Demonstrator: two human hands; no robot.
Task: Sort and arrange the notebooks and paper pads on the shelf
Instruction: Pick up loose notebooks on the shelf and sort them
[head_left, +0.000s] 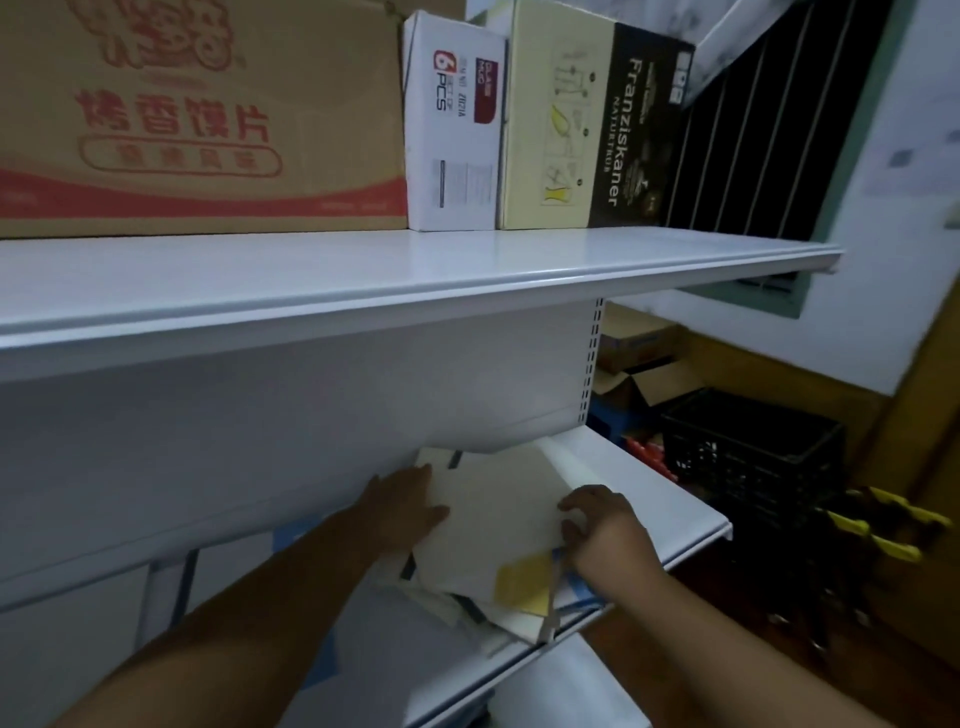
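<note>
A stack of cream paper pads (498, 514) lies on the lower white shelf (691, 499), partly hidden under the shelf above. My left hand (402, 506) lies flat on the stack's left side, fingers on the top pad. My right hand (605, 535) grips the stack's right edge, fingers curled over the top sheet. A yellow pad (524, 584) and a blue-edged notebook (579, 590) stick out from beneath the stack near the shelf's front edge. More white and blue notebooks (332, 639) lie to the left under my left arm.
The upper shelf (415, 270) carries a large brown carton (197, 114), a white box (452, 124) and a cream-and-black box (597, 124). On the floor to the right stand a black crate (753, 457) and open cardboard boxes (644, 374). A barred window (769, 119) is upper right.
</note>
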